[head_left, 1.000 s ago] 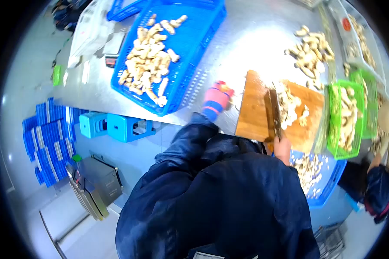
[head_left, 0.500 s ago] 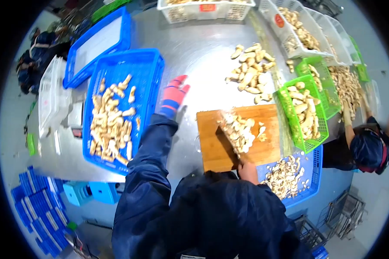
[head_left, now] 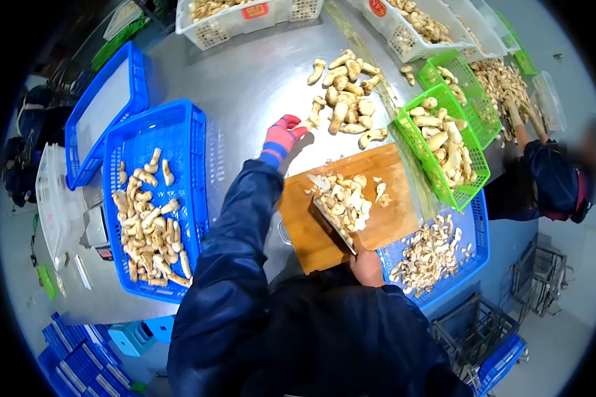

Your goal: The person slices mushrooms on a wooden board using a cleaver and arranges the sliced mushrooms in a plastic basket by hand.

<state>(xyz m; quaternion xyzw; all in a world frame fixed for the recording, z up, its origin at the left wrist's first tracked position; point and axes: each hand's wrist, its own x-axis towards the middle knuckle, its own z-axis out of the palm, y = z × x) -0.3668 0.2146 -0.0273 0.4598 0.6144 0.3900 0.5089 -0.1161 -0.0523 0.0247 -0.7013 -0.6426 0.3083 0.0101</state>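
In a pink and blue glove, my left hand (head_left: 285, 137) has its thumb and fingers around the lower end of a whole mushroom (head_left: 316, 111), at the near left of a mushroom pile (head_left: 352, 99) on the steel table. My bare right hand (head_left: 367, 266) grips a cleaver (head_left: 334, 227), its blade resting over the wooden cutting board (head_left: 304, 245). Against the blade lies a heap of sliced mushrooms (head_left: 347, 202), with a few loose pieces (head_left: 381, 193) to its right. The cleaver's handle is mostly hidden in my fist.
Left stands a blue basket (head_left: 198, 165) of mushrooms. Right of the board are a green basket (head_left: 455, 197) of whole mushrooms and a blue tray (head_left: 480, 248) of slices. White crates (head_left: 208, 36) line the far side. A co-worker's arms (head_left: 524, 126) reach into mushrooms at right.
My left hand has moved forward and right from bare table to the pile's edge, closing around a mushroom. The view has shifted. My right hand still holds the cleaver by the sliced heap.
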